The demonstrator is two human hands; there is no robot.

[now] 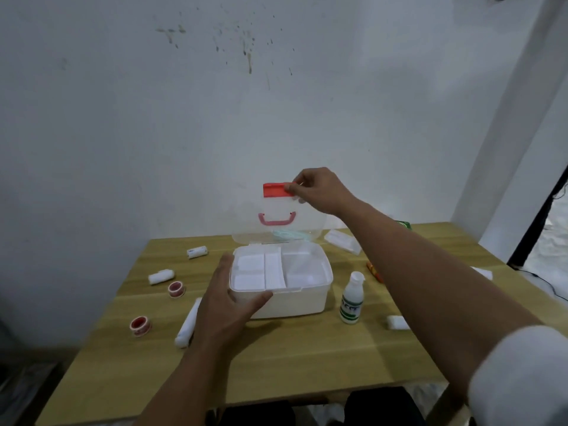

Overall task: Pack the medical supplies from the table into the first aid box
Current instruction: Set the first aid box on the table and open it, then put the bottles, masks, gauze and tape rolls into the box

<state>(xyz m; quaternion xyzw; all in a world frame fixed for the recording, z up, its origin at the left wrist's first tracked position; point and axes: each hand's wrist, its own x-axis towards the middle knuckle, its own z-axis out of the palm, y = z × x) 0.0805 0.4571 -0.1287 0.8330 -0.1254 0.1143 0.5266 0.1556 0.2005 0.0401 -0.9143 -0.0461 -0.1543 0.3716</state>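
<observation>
The white first aid box (295,302) stands open in the middle of the wooden table (276,358), showing a divided white tray inside. Its clear lid (276,216), with a pink handle and a red latch (275,190), is raised upright. My right hand (319,190) pinches the red latch at the lid's top edge. My left hand (229,298) grips the box's front left corner. Around the box lie a white bottle (352,298), two red tape rolls (176,289) (140,325), bandage rolls (161,276) (197,252) (396,322) and a long white tube (187,325).
A clear packet (342,241) and a green item (404,224) lie at the back right, an orange pen-like item (375,270) to the right of the box. The wall stands close behind the table. A dark cable runs on the floor at right.
</observation>
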